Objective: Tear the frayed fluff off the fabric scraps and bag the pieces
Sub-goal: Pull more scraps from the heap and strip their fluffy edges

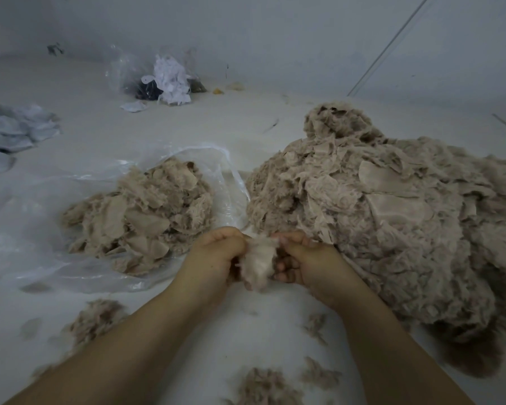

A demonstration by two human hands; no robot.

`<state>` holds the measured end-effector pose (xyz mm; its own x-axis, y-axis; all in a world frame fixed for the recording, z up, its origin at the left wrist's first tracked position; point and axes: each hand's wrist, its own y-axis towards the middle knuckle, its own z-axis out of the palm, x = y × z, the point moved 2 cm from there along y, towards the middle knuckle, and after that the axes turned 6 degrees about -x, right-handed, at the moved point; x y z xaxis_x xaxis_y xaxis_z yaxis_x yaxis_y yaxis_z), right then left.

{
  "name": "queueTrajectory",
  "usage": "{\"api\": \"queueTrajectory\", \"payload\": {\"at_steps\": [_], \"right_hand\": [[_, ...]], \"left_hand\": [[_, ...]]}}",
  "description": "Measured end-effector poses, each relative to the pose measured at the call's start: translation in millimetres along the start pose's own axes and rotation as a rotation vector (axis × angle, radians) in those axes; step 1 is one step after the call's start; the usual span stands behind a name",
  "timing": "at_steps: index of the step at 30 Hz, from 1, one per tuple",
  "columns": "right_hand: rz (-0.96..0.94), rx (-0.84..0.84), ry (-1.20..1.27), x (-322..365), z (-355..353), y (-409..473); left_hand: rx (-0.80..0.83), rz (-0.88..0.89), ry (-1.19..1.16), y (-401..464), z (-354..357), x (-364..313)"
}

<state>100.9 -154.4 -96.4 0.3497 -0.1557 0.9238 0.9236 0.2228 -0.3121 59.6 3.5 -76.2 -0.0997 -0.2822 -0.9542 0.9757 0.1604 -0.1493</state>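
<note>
one head-worn wide-angle view, looking forward and down over the floor.

the camera sits close above the left hand [216, 252] and right hand [307, 258], which meet near the frame's centre with both forearms running in from the bottom edge. it faces the far wall [275, 30], where the floor [246, 325] ends. the wide lens bends the edges. there is no second view, so nothing is shared.

Two hands, left hand [216, 252] and right hand [307, 261]; one held scrap [257, 263]; two clear bags, near bag [41, 217] and far bag [158, 77]; one big scrap heap [392, 223].
</note>
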Motion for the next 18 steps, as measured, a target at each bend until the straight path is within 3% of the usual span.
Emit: {"api": "queueTrajectory", "payload": {"at_steps": [5, 7, 11, 18], "right_hand": [[-0.06, 0.111, -0.141, 1, -1, -5], [-0.087, 0.081, -0.156, 0, -3, -5], [-0.098, 0.031, -0.109, -4, -5, -3], [-0.134, 0.098, -0.162, -2, -6, -4]], "left_hand": [[0.063, -0.059, -0.045, 3, 2, 2], [0.1, -0.102, -0.005, 2, 3, 8], [0.02, -0.124, 0.185, 5, -1, 18], [-0.151, 0.092, 0.326, 16, 4, 16]]}}
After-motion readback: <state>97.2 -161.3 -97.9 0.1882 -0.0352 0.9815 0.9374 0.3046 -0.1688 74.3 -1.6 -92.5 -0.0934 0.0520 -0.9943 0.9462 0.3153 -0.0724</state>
